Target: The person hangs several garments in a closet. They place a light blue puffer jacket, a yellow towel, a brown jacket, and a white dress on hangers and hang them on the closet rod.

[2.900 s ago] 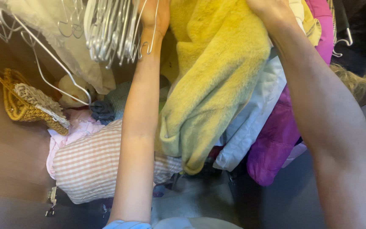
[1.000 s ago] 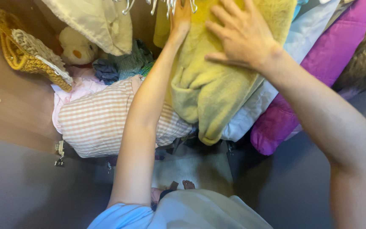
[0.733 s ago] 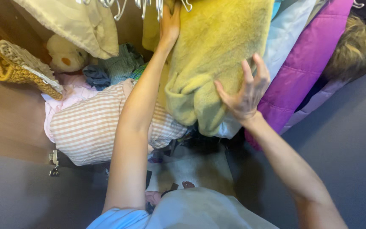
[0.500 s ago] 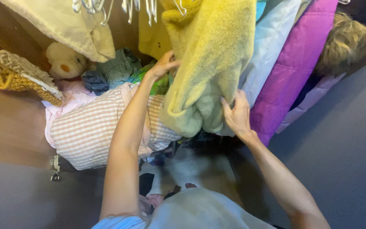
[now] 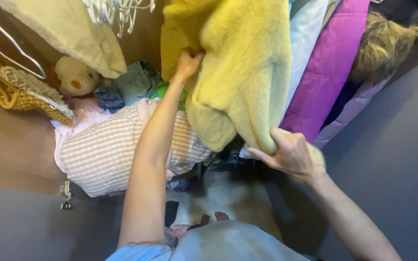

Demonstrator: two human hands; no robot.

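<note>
Inside the wardrobe, right hand [image 5: 290, 155] grips yellow fleece coat [image 5: 240, 72] at its hanging hem; left hand [image 5: 187, 63] clutches it higher up.

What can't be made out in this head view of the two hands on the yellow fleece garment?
- Left hand: fingertips buried in the yellow fleece garment, so its grip is unclear.
- Garment's top and its hanger: cut off by the upper edge.
- Right hand: closed on the garment's lower hem; the palm faces away.
- Wire hangers: rail cut off above.
- Plush toy: partly behind the cream cloth.
</note>
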